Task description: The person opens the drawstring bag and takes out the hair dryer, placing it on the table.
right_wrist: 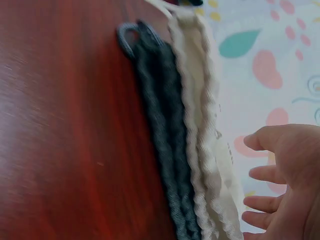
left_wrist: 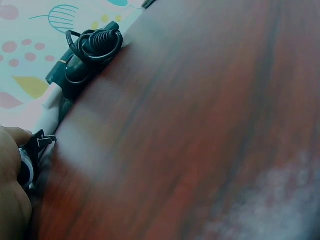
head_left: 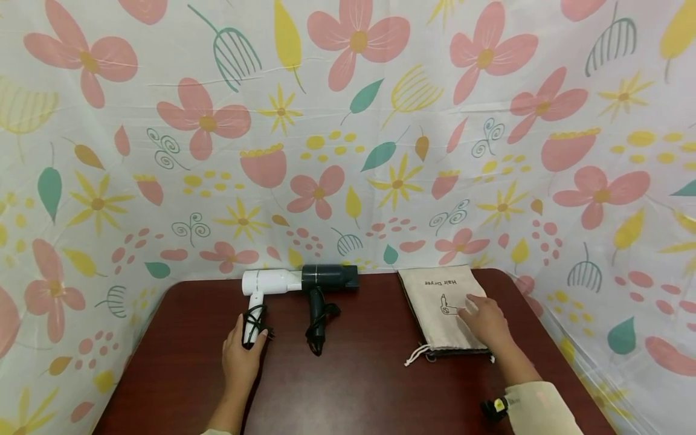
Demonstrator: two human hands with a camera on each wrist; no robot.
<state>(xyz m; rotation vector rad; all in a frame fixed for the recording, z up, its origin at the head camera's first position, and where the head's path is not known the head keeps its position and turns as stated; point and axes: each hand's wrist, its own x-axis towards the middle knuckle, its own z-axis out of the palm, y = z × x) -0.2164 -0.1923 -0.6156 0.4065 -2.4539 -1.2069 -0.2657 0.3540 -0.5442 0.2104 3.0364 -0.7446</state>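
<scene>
My left hand (head_left: pixel 241 353) grips the handle of a white hair dryer (head_left: pixel 272 281), its black cord wound around the handle. Beside it lies a black hair dryer (head_left: pixel 328 277), also with a wrapped cord, its body end to end with the white one. On the right, my right hand (head_left: pixel 486 320) is over a cream drawstring bag (head_left: pixel 435 302) printed "Hair Dryer", fingers loosely extended. In the right wrist view a dark bag (right_wrist: pixel 160 115) shows under the cream bag, and the right hand's fingers are spread close over the cloth.
The dark red-brown table (head_left: pixel 348 386) has rounded far corners. A floral curtain (head_left: pixel 348 151) hangs right behind its back edge and along the sides. White drawstrings (head_left: pixel 417 354) trail off the cream bag's near edge onto the table.
</scene>
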